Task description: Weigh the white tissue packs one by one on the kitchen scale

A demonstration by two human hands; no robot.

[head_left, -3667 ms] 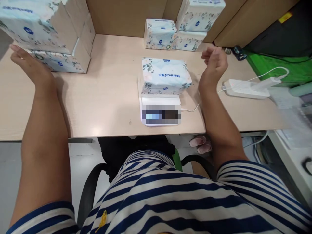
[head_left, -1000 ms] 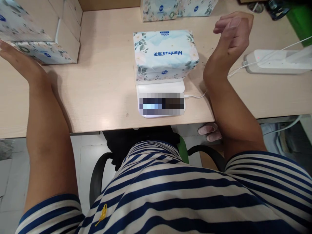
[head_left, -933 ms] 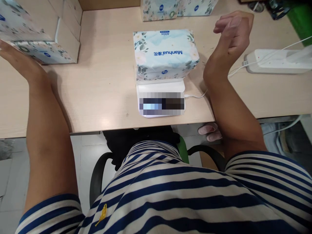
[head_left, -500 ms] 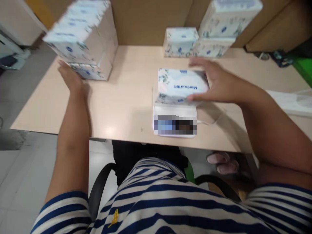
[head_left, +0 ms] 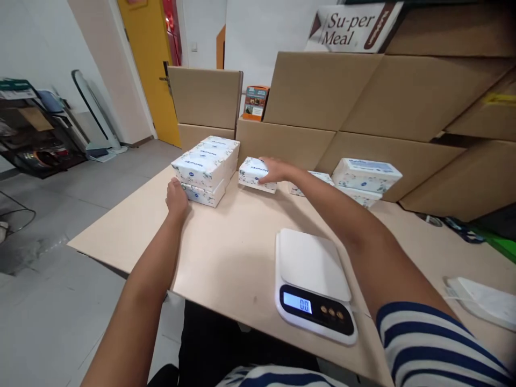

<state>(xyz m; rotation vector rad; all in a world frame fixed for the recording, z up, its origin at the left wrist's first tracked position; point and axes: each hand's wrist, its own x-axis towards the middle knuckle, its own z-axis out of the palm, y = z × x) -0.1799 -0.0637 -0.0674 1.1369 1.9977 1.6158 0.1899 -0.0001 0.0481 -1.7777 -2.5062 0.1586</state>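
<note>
My right hand [head_left: 276, 171] reaches to the back of the table and grips a white, floral-printed tissue pack [head_left: 252, 174], held just above the tabletop. Left of it stands a two-high stack of similar tissue packs [head_left: 201, 167]. Against that stack's near left side rests my left hand [head_left: 176, 198], its fingers laid along the packs and partly hidden. A white digital scale [head_left: 312, 263] lies near the front edge, with nothing on its plate. Its lit display reads 0.0.
More tissue packs [head_left: 366, 174] stand at the back right, partly behind my right forearm. Cardboard boxes [head_left: 298, 142] line the table's rear edge. A white device with a cable [head_left: 486, 301] lies at the right. The table's left edge drops to a tiled floor [head_left: 72, 301].
My right hand has carried the tissue pack off the scale, left and back toward the stack. My left hand stays at the stack's side. The head view has tilted up and turned left.
</note>
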